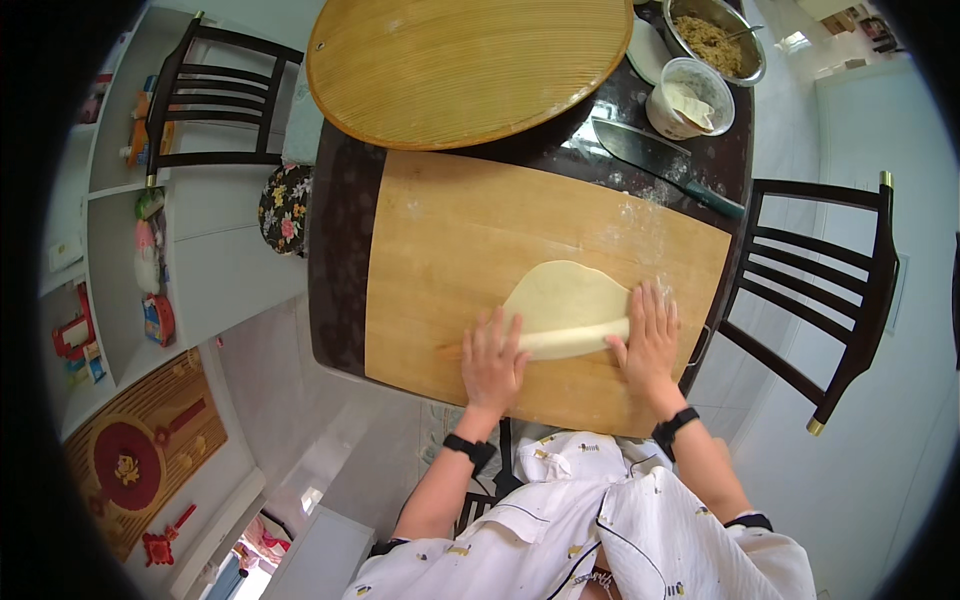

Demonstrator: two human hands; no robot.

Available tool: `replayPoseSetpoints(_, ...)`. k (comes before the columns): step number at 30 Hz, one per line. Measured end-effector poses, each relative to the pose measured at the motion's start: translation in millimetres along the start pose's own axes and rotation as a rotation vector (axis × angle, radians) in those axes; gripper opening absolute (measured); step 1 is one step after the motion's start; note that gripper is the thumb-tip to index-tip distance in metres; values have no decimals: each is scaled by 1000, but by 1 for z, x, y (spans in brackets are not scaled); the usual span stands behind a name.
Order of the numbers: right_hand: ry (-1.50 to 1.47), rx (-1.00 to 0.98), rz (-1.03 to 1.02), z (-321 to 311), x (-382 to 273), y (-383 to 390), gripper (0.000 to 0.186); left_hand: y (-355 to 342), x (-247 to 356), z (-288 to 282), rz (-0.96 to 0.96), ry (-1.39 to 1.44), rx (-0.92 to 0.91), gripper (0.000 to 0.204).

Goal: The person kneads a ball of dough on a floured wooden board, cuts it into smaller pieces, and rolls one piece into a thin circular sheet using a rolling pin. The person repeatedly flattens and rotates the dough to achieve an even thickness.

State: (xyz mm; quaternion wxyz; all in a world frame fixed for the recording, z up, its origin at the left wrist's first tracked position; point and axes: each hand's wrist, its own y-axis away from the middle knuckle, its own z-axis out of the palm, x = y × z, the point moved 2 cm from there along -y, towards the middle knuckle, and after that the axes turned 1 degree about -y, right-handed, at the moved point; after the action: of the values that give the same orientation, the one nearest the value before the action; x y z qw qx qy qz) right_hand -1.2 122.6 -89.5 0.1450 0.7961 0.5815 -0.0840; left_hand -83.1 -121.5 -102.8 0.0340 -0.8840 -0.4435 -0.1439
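A thin, pale sheet of dough (565,290) lies on a wooden board (430,260). Across its near part runs a pale roll, which looks like dough wrapped round a rolling pin (450,352); the pin's bare wooden end shows beyond my left hand. My left hand (493,365) lies flat over the left end of the roll, fingers stretched out. On the right end rests my right hand (652,345), its fingers straight and its thumb spread toward the dough. Neither hand wraps round the pin. The pin's right end is hidden by my right hand.
Beyond the board sit a large round woven tray (470,70), a cleaver (650,155) with a dark green handle, a white tub (690,98) and a metal bowl of filling (712,45). Dark chairs stand left (220,90) and right (820,290) of the table.
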Motion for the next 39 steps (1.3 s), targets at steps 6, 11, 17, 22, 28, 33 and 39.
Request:
replayPoseSetpoints(6, 22, 311, 102, -18, 17, -118, 77, -124, -26, -37, -144, -35, 291, 69)
replayPoseSetpoints(11, 26, -49, -124, -10, 27, 24, 75, 13, -14, -17, -19, 40, -23, 67)
replayPoseSetpoints(17, 14, -35, -379, -27, 43, 120, 55, 148, 15, -50, -21, 296, 70, 32)
replayPoseSetpoints(22, -20, -20, -460, -20, 36, 129, 31, 174, 8, -31, -298, 375, 136, 14)
replayPoseSetpoints(28, -30, -291, -241, -16, 43, 147, 22, 136, -26, -4, -717, 619, 328, 4)
replayPoseSetpoints(33, -466, -228, 129, -10, 54, 157, 31, 72, -40, 11, -774, 761, 306, 25)
replayPoseSetpoints(39, -713, -241, 376, 7, 40, 151, 36, -4, -13, -4, -653, 387, 89, 53)
